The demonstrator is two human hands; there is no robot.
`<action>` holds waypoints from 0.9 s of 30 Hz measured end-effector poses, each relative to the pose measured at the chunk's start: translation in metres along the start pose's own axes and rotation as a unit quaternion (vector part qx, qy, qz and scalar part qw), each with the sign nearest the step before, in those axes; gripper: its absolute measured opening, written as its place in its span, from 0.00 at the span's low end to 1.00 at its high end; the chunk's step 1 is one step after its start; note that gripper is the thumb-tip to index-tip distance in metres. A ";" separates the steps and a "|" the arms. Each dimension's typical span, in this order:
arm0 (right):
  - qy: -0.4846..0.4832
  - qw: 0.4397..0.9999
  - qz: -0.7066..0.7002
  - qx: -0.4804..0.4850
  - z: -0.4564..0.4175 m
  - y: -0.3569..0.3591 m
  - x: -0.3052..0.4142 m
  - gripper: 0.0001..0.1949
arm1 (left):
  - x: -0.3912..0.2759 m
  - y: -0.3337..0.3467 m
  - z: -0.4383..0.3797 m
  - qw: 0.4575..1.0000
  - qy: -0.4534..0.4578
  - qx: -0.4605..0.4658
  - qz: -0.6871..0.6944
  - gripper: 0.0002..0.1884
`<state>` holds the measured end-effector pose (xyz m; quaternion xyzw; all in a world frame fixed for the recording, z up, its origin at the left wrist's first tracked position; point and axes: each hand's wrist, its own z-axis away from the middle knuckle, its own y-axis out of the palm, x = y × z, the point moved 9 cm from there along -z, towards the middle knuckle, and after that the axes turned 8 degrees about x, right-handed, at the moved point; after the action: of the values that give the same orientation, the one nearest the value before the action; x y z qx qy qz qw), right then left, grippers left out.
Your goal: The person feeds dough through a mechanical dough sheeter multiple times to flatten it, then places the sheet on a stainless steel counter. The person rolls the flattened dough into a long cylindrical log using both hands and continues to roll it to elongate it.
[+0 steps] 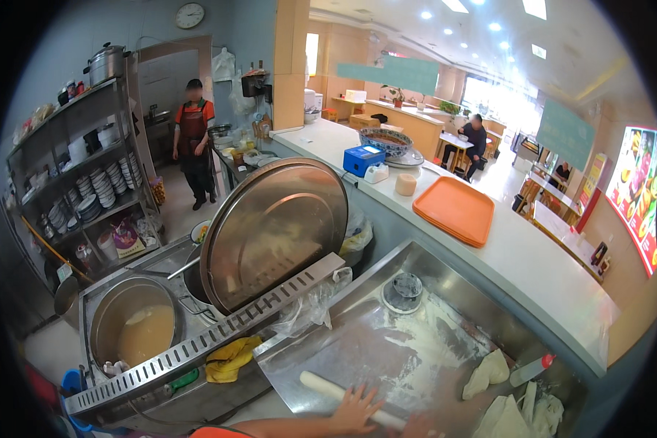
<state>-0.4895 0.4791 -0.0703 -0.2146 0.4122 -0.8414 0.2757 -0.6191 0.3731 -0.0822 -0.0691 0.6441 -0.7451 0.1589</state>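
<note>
A long roll of pale dough [322,383] lies along the near edge of a floured stainless steel work surface [356,350]. My left hand [356,411] rests on the roll with its fingers spread. Close to the roll's right end is my right hand [420,426], blurred and partly cut off by the picture's lower edge, so its finger position does not show clearly. Pieces of dough [486,374] and more dough [506,419] lie at the right. A clear squeeze bottle [531,370] with a red cap leans beside them. Toward the back stands a round metal container [407,289] dusted with flour.
A slotted metal rail [208,342] separates the surface from a large pot of cloudy liquid [148,334]. A large round lid [276,235] stands upright behind it. Orange trays [454,211] sit on the white counter [547,284]. A person in an apron [194,137] stands beyond.
</note>
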 end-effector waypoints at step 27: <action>-0.034 0.998 -0.019 -0.042 -0.018 0.002 -0.061 0.33 | 0.142 0.005 0.046 0.999 -0.047 0.004 0.022 0.35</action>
<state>-0.4535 0.5278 -0.0907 -0.2625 0.4330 -0.8208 0.2643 -0.7379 0.2832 -0.0944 -0.0897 0.6339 -0.7401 0.2056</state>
